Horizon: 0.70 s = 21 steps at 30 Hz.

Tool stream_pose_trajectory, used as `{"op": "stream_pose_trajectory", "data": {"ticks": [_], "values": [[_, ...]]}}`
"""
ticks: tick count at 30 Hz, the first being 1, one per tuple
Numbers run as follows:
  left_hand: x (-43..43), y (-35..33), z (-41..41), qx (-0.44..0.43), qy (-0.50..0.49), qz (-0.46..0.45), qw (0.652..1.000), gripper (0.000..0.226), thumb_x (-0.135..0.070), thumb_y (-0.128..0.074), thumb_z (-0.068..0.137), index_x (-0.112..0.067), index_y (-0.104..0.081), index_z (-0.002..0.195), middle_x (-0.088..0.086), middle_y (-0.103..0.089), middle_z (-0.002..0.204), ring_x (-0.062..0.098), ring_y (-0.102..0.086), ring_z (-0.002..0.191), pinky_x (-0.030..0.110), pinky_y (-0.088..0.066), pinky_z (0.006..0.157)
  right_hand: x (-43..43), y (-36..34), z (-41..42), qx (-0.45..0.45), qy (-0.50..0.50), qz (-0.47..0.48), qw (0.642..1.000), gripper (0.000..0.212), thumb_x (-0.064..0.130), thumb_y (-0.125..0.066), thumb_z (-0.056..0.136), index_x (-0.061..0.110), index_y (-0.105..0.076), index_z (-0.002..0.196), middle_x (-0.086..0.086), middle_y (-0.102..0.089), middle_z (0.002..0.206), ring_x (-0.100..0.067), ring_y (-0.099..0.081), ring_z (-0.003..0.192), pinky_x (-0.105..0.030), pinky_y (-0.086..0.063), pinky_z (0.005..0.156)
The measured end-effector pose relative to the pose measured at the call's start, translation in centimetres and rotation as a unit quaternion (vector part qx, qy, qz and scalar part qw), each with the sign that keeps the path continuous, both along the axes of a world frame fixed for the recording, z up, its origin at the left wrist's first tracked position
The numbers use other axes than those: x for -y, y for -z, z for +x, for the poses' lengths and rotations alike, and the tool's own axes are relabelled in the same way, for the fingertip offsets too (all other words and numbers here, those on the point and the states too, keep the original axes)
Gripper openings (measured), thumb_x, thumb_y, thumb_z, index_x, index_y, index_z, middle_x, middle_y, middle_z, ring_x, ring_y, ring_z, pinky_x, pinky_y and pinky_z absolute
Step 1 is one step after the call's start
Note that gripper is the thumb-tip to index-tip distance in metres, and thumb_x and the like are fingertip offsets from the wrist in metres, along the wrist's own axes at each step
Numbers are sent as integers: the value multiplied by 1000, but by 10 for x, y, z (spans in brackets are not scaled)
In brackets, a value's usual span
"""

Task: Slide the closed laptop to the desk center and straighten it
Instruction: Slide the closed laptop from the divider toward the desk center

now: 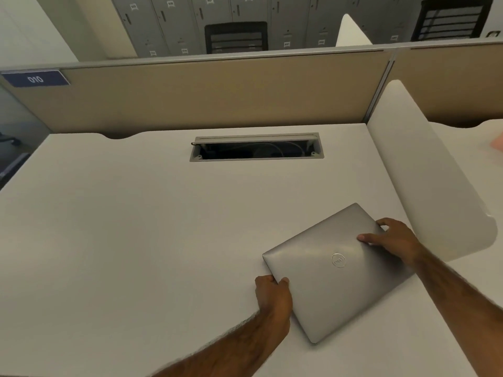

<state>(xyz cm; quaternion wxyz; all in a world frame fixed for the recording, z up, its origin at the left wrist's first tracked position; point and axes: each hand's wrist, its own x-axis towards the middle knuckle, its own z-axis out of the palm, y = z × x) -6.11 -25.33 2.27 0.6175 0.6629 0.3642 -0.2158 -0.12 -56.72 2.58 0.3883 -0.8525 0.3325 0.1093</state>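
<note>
A closed silver laptop (324, 284) with a round logo on its lid lies on the white desk (136, 227), at the near right and turned askew to the desk edges. My left hand (273, 295) grips its left edge, thumb on the lid. My right hand (394, 239) holds its far right corner, thumb on top and fingers curled round the edge.
A white curved divider (424, 180) stands just right of the laptop. An open cable tray (257, 148) is cut into the desk at the back centre. A beige partition (217, 93) closes off the far edge. Bare desk surface stretches to the left.
</note>
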Motion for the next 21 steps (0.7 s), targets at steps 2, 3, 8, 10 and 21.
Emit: {"op": "stream_pose_trajectory", "data": {"ticks": [2, 3, 8, 10, 21], "values": [[-8, -2, 4, 15, -16, 13, 1000, 12, -11, -64, 94, -5, -61, 104, 17, -72, 107, 25, -70, 86, 26, -54, 63, -12, -1, 4, 11, -2, 4, 1000, 72, 43, -96, 62, 15, -64, 121, 5, -72, 83, -12, -66, 80, -36, -49, 72], [-14, -4, 6, 20, -27, 23, 999, 9, -12, -64, 94, -13, -56, 98, 13, -70, 105, 23, -69, 86, 28, -55, 66, -20, -2, 7, 16, -4, 8, 1000, 72, 42, -96, 62, 14, -65, 120, 4, -74, 83, -10, -67, 79, -33, -48, 69], [-53, -8, 21, 34, -47, 69, 996, 19, -15, -66, 92, -14, -52, 105, 11, -66, 113, 32, -69, 102, 46, -59, 93, -64, -4, 21, 28, -9, 12, 999, 66, 44, -95, 61, 18, -66, 115, 5, -76, 82, -9, -65, 82, -31, -46, 65], [-69, -9, 28, 39, -50, 72, 995, 21, -17, -66, 92, -14, -52, 108, 12, -66, 115, 33, -69, 104, 47, -59, 95, -80, -5, 27, 28, -9, 13, 999, 70, 45, -95, 60, 17, -65, 117, 0, -77, 90, -17, -68, 88, -37, -52, 74], [-184, -19, 89, 54, -62, 97, 992, 28, -22, -67, 90, -10, -57, 113, 13, -68, 115, 34, -70, 103, 49, -59, 94, -195, -13, 77, 49, -9, 20, 999, 72, 49, -93, 60, 15, -67, 118, -9, -75, 112, -29, -70, 102, -46, -57, 92]]}}
